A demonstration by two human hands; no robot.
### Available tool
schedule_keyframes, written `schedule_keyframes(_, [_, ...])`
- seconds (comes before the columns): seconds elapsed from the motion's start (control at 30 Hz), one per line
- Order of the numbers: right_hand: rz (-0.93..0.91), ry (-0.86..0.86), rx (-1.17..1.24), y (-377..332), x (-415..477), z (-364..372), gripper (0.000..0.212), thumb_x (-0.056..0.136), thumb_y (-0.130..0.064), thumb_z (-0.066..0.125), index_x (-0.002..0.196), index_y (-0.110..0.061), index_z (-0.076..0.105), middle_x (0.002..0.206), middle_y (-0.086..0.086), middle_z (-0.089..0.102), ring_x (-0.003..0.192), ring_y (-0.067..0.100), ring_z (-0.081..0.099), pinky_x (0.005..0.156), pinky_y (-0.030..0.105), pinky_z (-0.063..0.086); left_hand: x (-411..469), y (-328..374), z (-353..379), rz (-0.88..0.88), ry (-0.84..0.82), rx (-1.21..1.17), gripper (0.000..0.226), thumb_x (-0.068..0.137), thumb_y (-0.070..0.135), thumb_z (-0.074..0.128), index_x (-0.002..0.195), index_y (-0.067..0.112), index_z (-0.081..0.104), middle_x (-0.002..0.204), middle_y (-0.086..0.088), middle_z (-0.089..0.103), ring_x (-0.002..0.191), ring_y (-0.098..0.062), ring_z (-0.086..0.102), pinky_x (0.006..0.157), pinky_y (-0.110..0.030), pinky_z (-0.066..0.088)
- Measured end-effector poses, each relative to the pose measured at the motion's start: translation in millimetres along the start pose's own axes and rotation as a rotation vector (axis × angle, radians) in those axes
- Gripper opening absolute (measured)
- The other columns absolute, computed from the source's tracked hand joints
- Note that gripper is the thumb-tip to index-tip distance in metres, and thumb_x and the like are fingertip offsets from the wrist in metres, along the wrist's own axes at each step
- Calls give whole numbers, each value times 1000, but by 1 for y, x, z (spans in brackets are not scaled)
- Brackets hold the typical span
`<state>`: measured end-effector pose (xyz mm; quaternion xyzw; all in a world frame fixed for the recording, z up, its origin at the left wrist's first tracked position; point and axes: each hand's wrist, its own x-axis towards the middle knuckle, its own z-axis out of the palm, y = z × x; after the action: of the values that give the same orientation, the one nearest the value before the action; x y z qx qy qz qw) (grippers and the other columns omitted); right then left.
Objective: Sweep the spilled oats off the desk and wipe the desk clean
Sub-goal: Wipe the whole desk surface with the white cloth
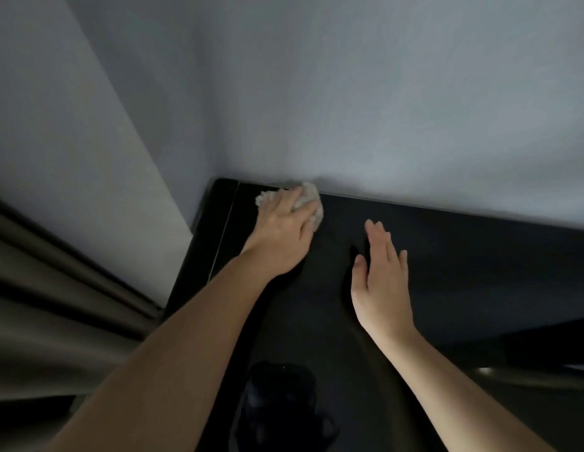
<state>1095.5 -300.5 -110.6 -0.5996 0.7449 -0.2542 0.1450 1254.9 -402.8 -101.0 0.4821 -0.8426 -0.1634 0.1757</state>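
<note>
A crumpled, pale, fuzzy cloth (pixel 308 194) is lying at the far left corner of the black desk (pixel 463 256), right against the wall (pixel 349 93). The left hand (pixel 284 233) is covering most of it, fingers curling over it and gripping it. The right hand (pixel 382 282) is lying flat to its right, fingers straight, holding nothing. A dark shape (pixel 277 402) at the near edge is staying too dim to identify. A curtain (pixel 56 305) is hanging beyond the desk's left edge, and bare desk is stretching away rightward.
</note>
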Motion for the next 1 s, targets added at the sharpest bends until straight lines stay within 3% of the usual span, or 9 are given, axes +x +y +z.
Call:
schedule_keyframes(0.1, [-37, 32, 107, -5, 0, -5, 61, 99, -20, 42, 154, -25, 15, 162, 0, 14, 150, 16, 4, 122, 49, 5, -25, 6, -16, -11, -101, -302, 56, 101, 20, 32, 153, 30, 12, 162, -2, 3, 148, -19, -3, 120, -37, -1])
schedule_keyframes(0.2, [-207, 11, 38, -36, 8, 4, 56, 97, -34, 44, 150, -29, 27, 162, 5, 15, 150, 24, 4, 120, 52, 3, -61, -14, -31, -141, 128, -264, 63, 94, 22, 30, 153, 26, 8, 161, -3, 6, 149, -20, 1, 121, -39, 2])
schedule_keyframes(0.3, [-314, -50, -104, -73, 20, 35, 56, 91, -53, 44, 142, -28, 42, 157, 13, 27, 148, 30, 14, 120, 53, 12, -102, -38, -29, -374, 118, -30, 60, 100, 27, 31, 154, 17, 6, 161, -10, 9, 148, -26, 6, 120, -45, 8])
schedule_keyframes(0.5, [-342, 85, 95, -54, 35, 24, 12, 86, -11, 65, 97, -11, 62, 112, 6, 60, 100, 19, 59, 82, 35, 52, -132, -56, -19, -412, 133, 10, 62, 98, 26, 44, 152, 10, 18, 156, -17, 22, 145, -30, 22, 118, -45, 22])
schedule_keyframes(0.6, [-42, 104, 544, -49, 42, -15, 8, 92, -11, 59, 87, -17, 63, 91, -5, 64, 85, 7, 61, 78, 23, 48, -130, -54, -19, -414, 158, 4, 61, 97, 24, 48, 150, 8, 23, 155, -18, 27, 143, -31, 26, 117, -44, 24])
schedule_keyframes(0.73, [491, 47, 1021, -25, 55, -55, 21, 97, -11, 46, 93, -19, 65, 102, 5, 68, 102, 24, 66, 84, 35, 55, -131, -53, -20, -413, 171, 7, 60, 96, 21, 51, 149, 6, 27, 154, -19, 29, 142, -31, 28, 116, -42, 25])
schedule_keyframes(0.83, [481, 330, 763, 4, 48, -70, 27, 100, -16, 42, 121, -17, 58, 124, 2, 59, 119, 19, 55, 97, 30, 45, -132, -53, -20, -396, 186, 22, 60, 94, 17, 55, 146, 2, 30, 150, -23, 33, 139, -35, 33, 113, -47, 32])
schedule_keyframes(0.9, [179, 452, 441, 9, 39, -73, 33, 98, -15, 45, 130, -14, 54, 134, 2, 53, 127, 16, 47, 108, 33, 37, -133, -55, -19, -376, 192, 37, 60, 92, 15, 57, 145, 0, 32, 148, -25, 36, 137, -37, 36, 109, -51, 36])
schedule_keyframes(1.0, [-259, 181, -46, 14, 41, -55, 39, 95, -28, 50, 133, -22, 54, 146, 2, 44, 139, 26, 34, 116, 53, 25, -132, -53, -20, -403, 189, 27, 60, 93, 16, 56, 146, 3, 31, 150, -22, 34, 139, -35, 34, 110, -50, 35])
